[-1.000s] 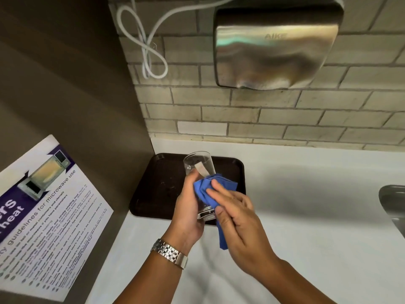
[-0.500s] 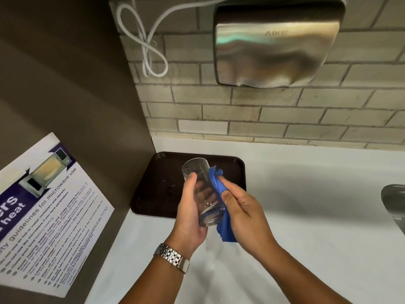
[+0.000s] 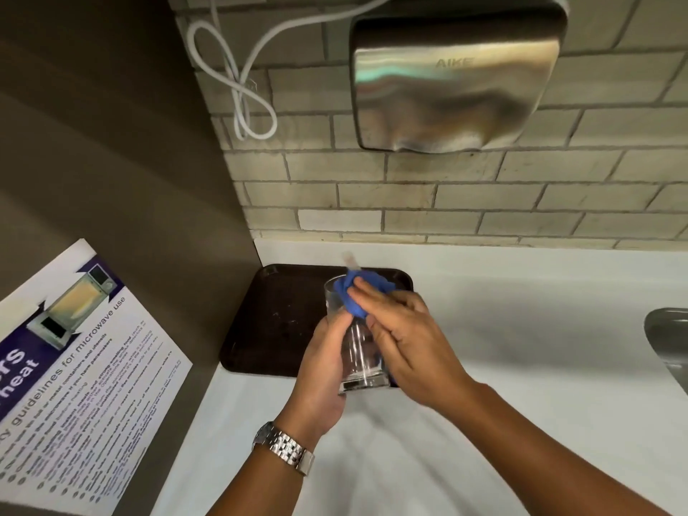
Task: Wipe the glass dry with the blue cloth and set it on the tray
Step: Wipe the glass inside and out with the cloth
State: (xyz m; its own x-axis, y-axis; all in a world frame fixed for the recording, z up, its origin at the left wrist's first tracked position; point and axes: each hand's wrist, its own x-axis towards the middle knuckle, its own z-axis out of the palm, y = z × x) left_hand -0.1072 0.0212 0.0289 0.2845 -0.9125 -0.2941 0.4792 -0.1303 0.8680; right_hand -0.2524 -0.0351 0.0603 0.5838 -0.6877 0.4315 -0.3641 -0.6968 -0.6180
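My left hand (image 3: 323,370) grips a clear drinking glass (image 3: 358,361) around its lower body and holds it tilted above the front edge of the dark brown tray (image 3: 275,314). My right hand (image 3: 405,340) presses the blue cloth (image 3: 353,294) against the glass's rim; part of the cloth is bunched at the mouth and a strip shows behind the base. A small white tag sticks up from the cloth. The tray lies on the white counter against the left wall, with nothing standing on it.
A steel hand dryer (image 3: 454,80) hangs on the brick wall above, with a looped white cable (image 3: 242,87) to its left. A microwave guideline poster (image 3: 74,366) is on the brown side panel at left. A metal sink edge (image 3: 670,344) shows at right.
My right hand has moved the blue cloth from the glass's side up to its rim. The glass stays in my left hand above the tray's front edge.
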